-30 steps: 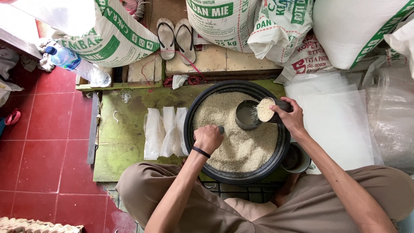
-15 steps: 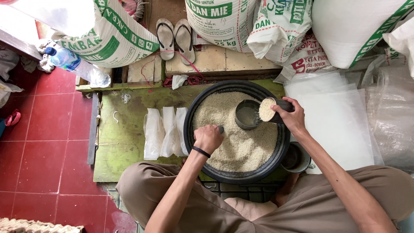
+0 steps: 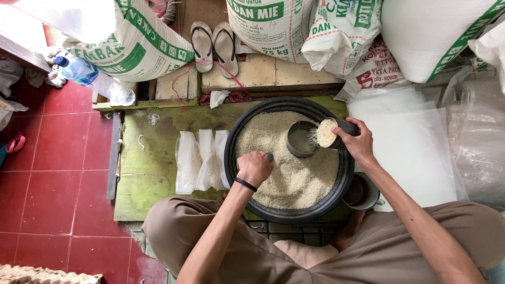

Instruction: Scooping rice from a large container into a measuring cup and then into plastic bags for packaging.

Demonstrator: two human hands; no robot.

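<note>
Black-cupped in our right hand (image 3: 359, 143), a scoop (image 3: 336, 131) spills rice into the tin (image 3: 301, 139) inside the basin (image 3: 336, 189), left hand (image 3: 254, 168) fisted on the grains; next comes levelling it.

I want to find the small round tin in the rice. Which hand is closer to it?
Right. The right hand tips a scoop beside the tin; the left hand rests farther off in the rice.
</note>
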